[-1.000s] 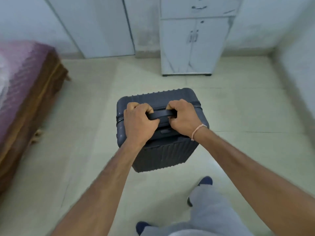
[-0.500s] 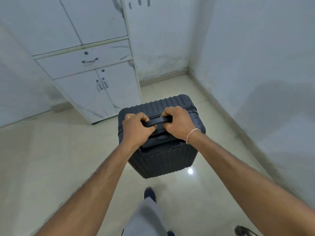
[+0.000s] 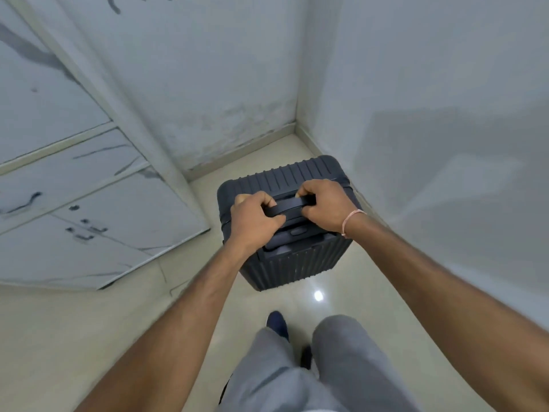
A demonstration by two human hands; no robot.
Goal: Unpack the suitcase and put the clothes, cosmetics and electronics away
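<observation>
A dark ribbed hard-shell suitcase [image 3: 297, 263] stands upright in front of me, closed, its lower end hidden from this angle. Both hands grip its top handle [image 3: 289, 205]. My left hand [image 3: 252, 220] wraps the handle's left end. My right hand [image 3: 326, 203], with a pink thread at the wrist, wraps the right end. Whether the case touches the floor I cannot tell.
A white marble-patterned cabinet [image 3: 89, 221] with a drawer and two doors stands at the left. White walls meet in a corner [image 3: 297, 126] just beyond the suitcase, with the right wall [image 3: 430, 144] close by. My grey-trousered legs and dark shoes [image 3: 277, 324] are on the glossy cream floor [image 3: 323, 301].
The view has swung right, away from the bed and past the cabinet, towards the room's corner. The suitcase has come along in both hands, whose grip is unchanged.
</observation>
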